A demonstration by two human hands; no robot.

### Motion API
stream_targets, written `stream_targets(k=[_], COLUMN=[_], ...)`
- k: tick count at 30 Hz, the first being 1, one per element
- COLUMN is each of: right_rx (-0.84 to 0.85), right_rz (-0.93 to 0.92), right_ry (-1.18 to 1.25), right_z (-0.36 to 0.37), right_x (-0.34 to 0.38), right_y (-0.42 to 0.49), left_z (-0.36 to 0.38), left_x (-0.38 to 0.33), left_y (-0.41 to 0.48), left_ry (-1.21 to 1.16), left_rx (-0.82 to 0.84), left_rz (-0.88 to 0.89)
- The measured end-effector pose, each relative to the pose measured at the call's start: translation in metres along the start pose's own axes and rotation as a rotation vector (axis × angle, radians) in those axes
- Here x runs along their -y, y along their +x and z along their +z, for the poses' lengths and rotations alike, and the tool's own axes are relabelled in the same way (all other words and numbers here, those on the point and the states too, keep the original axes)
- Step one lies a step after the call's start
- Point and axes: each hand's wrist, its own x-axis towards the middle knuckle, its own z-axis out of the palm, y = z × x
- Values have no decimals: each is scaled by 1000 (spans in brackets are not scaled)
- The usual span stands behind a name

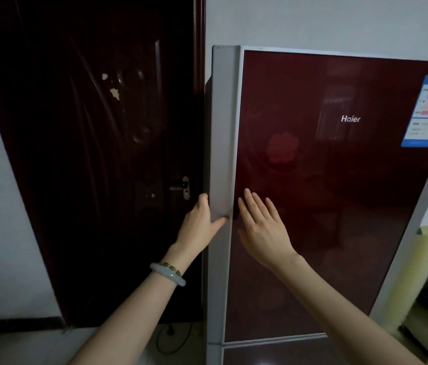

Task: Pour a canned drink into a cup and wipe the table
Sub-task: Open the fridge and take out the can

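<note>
Can and cup nowhere in view; only a dark red fridge door (326,180) beside a dark wooden door (89,154). Left hand (199,219) wrapped around the fridge door's grey side edge (222,140), bracelet (168,272) on wrist. Right hand (263,227) flat on the glass front, fingers spread, gripping nothing.

Can and cup not in view, no table either. Only task-relevant thing is the fridge door (326,193): dark red glossy glass panel, faint flower print, white "Haier" logo upper right, grey frame, closed (as far as the near seam shows). It stands upright on the right of the scene, its grey left side panel facing the camera. A lower door section begins just below it.
</note>
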Motion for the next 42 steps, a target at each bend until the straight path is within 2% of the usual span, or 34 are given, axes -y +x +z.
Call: stream_targets(k=[9,20,26,31,42], right_rx=[85,30,86,108,-4], right_rz=[-11,93,196,276,462], right_ry=[6,88,102,96,100], right_z=[-8,-38,-55,-67,-104], right_x=[-4,18,33,49,63], right_y=[-6,-61,-103,-144,-204], left_z=[-1,-10,-18,-14,5], left_x=[-6,-17,-29,-36,-71], left_y=[-4,-65,-104,-129,-164], left_ry=[-11,-82,-84,-43,-142], left_rx=[-8,-26,-22,-63,-15], left_rz=[-15,67,256,490,859])
